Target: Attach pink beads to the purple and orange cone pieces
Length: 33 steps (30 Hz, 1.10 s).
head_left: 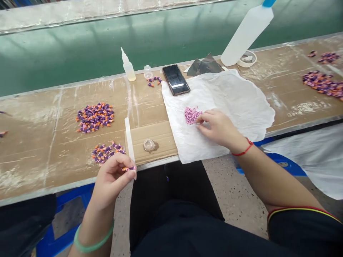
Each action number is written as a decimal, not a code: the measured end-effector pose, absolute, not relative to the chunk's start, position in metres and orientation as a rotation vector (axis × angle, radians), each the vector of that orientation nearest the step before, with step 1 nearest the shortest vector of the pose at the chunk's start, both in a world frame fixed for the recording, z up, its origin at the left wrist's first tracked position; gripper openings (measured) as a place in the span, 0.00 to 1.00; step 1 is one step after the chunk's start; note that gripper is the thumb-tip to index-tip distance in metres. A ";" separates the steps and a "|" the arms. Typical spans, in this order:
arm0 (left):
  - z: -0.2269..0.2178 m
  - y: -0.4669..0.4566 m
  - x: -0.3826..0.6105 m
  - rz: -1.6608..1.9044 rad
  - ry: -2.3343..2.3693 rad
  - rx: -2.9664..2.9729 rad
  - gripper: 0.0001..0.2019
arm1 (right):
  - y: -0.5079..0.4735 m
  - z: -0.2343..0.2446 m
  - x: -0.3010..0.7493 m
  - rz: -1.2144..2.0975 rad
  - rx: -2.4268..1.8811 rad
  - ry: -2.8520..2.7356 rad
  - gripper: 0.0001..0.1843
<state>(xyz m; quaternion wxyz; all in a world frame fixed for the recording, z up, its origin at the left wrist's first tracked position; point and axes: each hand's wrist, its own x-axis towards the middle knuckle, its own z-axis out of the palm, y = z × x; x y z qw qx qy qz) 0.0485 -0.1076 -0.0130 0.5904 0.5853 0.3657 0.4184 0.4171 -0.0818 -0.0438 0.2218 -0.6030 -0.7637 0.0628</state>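
Observation:
My left hand (115, 176) pinches a small purple and orange figurine (129, 169) between thumb and fingertips, just off the table's front edge. My right hand (217, 126) rests over a white cloth (233, 92), its thumb and forefinger closed together at the edge of a heap of tiny pink beads (192, 115). Whatever those fingertips hold is too small to make out. Close to my left hand lies a loose group of similar figurines (105, 151). Between my hands a small clear dish (149, 145) sits on a cardboard piece (160, 137), beside a white strip (129, 137).
A bigger figurine pile (95, 117) lies at left, another (321, 84) at far right. Along the back stand a dropper bottle (129, 67), a small clear jar (147, 71), a phone (176, 79), a large white bottle (246, 34) and a tape roll (248, 59).

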 end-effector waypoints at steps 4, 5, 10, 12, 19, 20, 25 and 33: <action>-0.020 -0.115 0.050 0.908 0.850 1.351 0.05 | -0.082 -0.044 0.416 0.220 -1.684 -2.075 0.04; -0.021 -0.117 0.051 0.897 0.858 1.344 0.05 | -0.082 -0.043 0.416 0.241 -1.678 -2.080 0.04; -0.026 -0.122 0.053 0.876 0.870 1.310 0.06 | -0.084 -0.040 0.421 0.309 -1.660 -2.075 0.06; -0.026 -0.124 0.054 0.881 0.869 1.302 0.07 | -0.085 -0.040 0.422 0.316 -1.669 -2.070 0.05; -0.029 -0.129 0.061 0.871 0.865 1.296 0.10 | -0.083 -0.044 0.418 0.323 -1.671 -2.121 0.05; -0.030 -0.130 0.062 0.867 0.866 1.297 0.10 | -0.082 -0.044 0.417 0.314 -1.665 -2.133 0.05; -0.029 -0.132 0.071 0.841 0.886 1.300 0.08 | -0.079 -0.047 0.415 0.255 -1.628 -2.221 0.08; -0.008 -0.122 0.109 0.775 0.984 1.457 0.09 | -0.097 -0.026 0.390 0.274 -1.378 -2.306 0.10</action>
